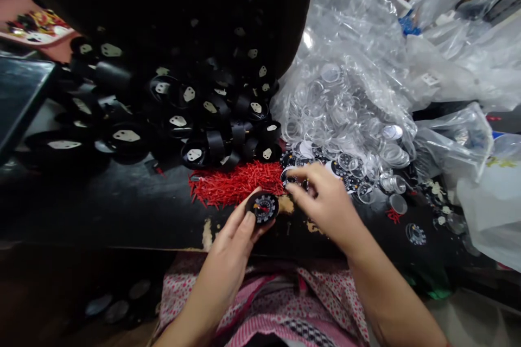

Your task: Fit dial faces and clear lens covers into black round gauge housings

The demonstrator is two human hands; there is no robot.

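My left hand (236, 238) is closed round a small round black gauge (262, 207) with a white dial and a red needle, holding it face up over the near edge of the black table (122, 206). My right hand (321, 198) reaches just right of it, its fingers pinched over a printed dial face (290, 178) lying among several such faces. Whether anything sits in the pinch is hidden. A pile of small red needles (236, 183) lies directly behind the gauge.
A heap of black round gauge cases (211, 119) with white tabs spills from a dark bag at the back. Clear plastic bags (358, 65) full of transparent round lenses (391, 152) crowd the right side. A dark tray edge (20, 97) juts in at the left.
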